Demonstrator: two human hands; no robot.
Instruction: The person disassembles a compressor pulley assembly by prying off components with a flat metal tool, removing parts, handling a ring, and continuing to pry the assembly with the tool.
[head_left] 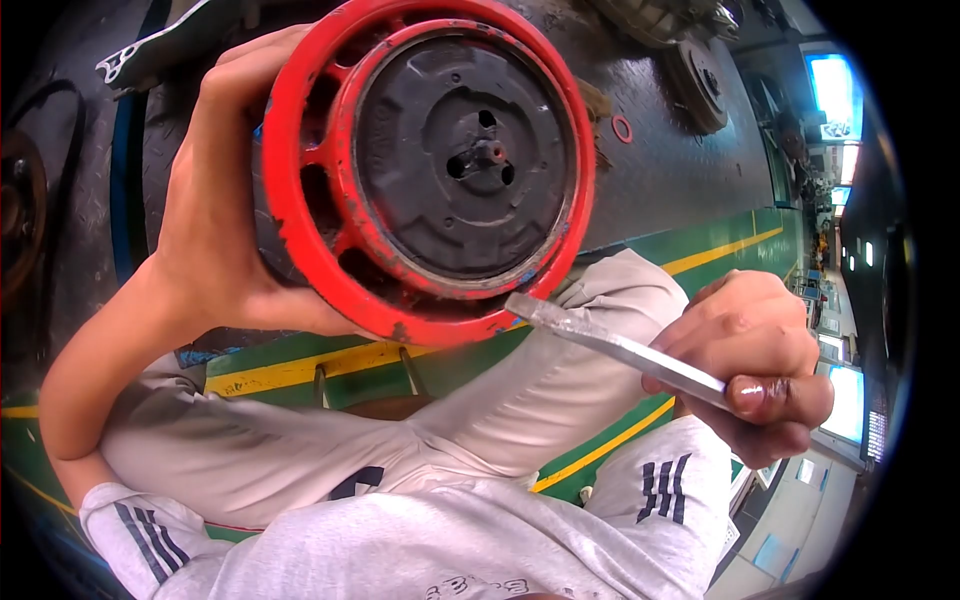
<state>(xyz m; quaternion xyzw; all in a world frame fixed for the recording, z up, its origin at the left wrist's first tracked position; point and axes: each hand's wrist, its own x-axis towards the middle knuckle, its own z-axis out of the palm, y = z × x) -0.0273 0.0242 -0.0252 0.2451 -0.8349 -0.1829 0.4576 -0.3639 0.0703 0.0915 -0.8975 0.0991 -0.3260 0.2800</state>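
My left hand (215, 215) grips the left rim of a red wheel-like housing (292, 190), the thumb along its lower edge. The housing is held up, its round face towards me, with slots around the ring and chipped paint. A black disc (410, 190) with a small hub and several holes fills its centre. In my closed right hand (750, 340) is a flat, chisel-like metal bar (620, 347), its thumb pressed along it. The bar's flat tip meets the lower right rim of the housing in view; I cannot tell whether they touch.
Behind the housing is a dark metal workbench (650, 185) with a round metal part (695, 85), a small red ring (622, 128), a metal casting (660, 15) and a silver bracket (160, 50). My legs (300, 450) are below, above a green floor with yellow lines (725, 250).
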